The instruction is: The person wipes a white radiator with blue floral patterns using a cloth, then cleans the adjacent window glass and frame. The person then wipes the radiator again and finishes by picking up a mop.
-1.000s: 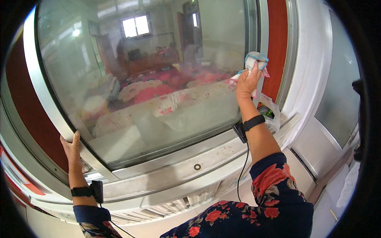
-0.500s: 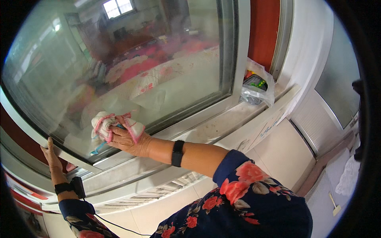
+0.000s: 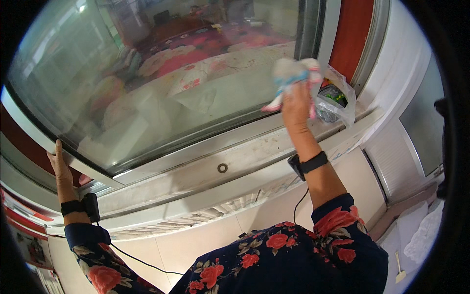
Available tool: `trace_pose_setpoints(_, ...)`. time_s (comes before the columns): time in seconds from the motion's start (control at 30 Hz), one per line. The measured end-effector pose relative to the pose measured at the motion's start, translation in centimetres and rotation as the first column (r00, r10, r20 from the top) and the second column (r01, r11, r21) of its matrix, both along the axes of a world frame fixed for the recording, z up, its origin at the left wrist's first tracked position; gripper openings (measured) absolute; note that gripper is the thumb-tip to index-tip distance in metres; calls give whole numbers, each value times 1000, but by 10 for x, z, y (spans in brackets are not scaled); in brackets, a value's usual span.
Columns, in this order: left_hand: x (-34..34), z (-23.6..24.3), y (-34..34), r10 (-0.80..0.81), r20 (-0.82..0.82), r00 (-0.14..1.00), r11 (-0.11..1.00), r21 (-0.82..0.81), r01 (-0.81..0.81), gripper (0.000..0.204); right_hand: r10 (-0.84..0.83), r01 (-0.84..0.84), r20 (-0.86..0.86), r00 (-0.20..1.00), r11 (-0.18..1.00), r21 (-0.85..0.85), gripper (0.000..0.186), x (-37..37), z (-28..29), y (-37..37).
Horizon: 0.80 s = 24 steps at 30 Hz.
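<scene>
Right hand, fingers closed on the cloth, a blur near the glass's lower right; left hand clasps the frame. Best press flat into that corner, frame braced!

The left hand grasps at far left, thumb pointing up, its left forearm nearly upright below. The right forearm slants up and leftward to the right hand, whose fingers are bent inward, slightly blurred.
</scene>
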<state>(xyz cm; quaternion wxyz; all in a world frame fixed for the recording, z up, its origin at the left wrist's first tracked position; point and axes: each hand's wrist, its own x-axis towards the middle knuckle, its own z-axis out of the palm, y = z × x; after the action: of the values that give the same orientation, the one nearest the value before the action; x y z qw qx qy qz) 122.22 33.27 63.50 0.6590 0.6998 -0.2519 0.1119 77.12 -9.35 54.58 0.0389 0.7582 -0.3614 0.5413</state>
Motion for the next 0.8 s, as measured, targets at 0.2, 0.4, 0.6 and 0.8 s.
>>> trace_pose_setpoints(0.2,-15,2,-12,40,103,994,999,-37,-37,86,27,2,440,898,998,-65,55,38,-2,21)
trace_pose_setpoints(0.4,-23,4,-19,53,136,989,998,9,-55,76,129,-151,405,905,988,22,48,130,-25,124)
trace_pose_setpoints(0.6,-24,3,-25,22,166,986,1000,-18,-20,76,433,-414,158,887,899,-142,38,232,-45,257)
trace_pose_setpoints(0.8,-16,4,-22,-13,169,985,999,43,5,82,418,-427,-92,904,874,-233,37,210,-29,252)
